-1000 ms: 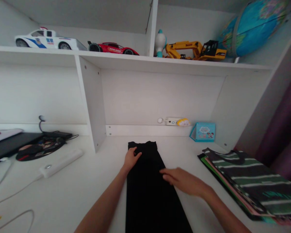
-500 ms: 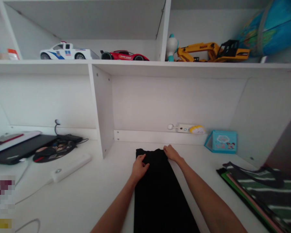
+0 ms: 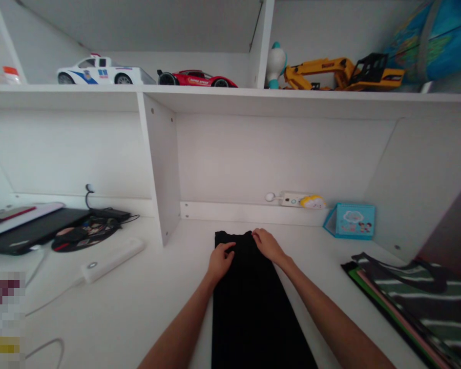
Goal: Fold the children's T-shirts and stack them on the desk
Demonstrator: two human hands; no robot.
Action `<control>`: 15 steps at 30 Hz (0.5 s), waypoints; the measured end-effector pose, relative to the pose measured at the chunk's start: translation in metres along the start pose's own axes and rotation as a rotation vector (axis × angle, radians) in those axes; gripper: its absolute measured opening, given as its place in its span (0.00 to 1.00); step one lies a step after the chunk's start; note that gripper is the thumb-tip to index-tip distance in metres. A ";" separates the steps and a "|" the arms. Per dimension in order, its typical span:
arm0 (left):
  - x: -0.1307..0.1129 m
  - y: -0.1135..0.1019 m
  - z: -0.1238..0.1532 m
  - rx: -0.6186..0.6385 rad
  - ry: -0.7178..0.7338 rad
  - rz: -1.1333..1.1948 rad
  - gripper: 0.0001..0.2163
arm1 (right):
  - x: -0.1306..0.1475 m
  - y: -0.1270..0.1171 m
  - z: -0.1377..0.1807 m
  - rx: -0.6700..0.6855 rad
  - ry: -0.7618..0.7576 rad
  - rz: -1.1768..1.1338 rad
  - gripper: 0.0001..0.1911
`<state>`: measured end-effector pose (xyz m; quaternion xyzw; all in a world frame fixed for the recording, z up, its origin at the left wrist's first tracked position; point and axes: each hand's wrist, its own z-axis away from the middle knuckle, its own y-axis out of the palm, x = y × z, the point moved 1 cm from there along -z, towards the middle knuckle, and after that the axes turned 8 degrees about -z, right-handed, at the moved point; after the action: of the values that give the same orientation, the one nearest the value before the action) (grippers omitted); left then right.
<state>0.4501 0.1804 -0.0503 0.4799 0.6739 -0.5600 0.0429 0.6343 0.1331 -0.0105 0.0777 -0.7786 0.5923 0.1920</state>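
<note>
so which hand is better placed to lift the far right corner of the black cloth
The right hand: it lies on the far right corner of the black cloth, fingers at the top hem. The left hand rests nearer the left edge, lower down.

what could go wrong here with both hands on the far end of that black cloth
1. The left hand and right hand hold only the far end of the black cloth; its long near part lies loose and might bunch or skew.
2. The striped pile lies close on the right; a forearm swing could nudge it.
3. The blue box and charger sit just behind and could be bumped.
</note>
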 end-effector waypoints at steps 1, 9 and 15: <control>0.000 0.000 0.000 -0.002 -0.002 -0.001 0.15 | 0.004 0.003 0.009 0.044 -0.049 -0.013 0.17; 0.000 0.002 0.002 -0.030 -0.046 -0.071 0.25 | 0.017 0.029 0.052 0.178 -0.016 0.000 0.26; -0.006 0.004 0.003 0.135 0.102 -0.470 0.22 | 0.034 0.014 0.078 0.217 -0.015 0.013 0.32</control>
<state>0.4547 0.1738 -0.0503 0.3395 0.7293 -0.5735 -0.1548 0.5821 0.0661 -0.0272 0.0974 -0.7117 0.6739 0.1730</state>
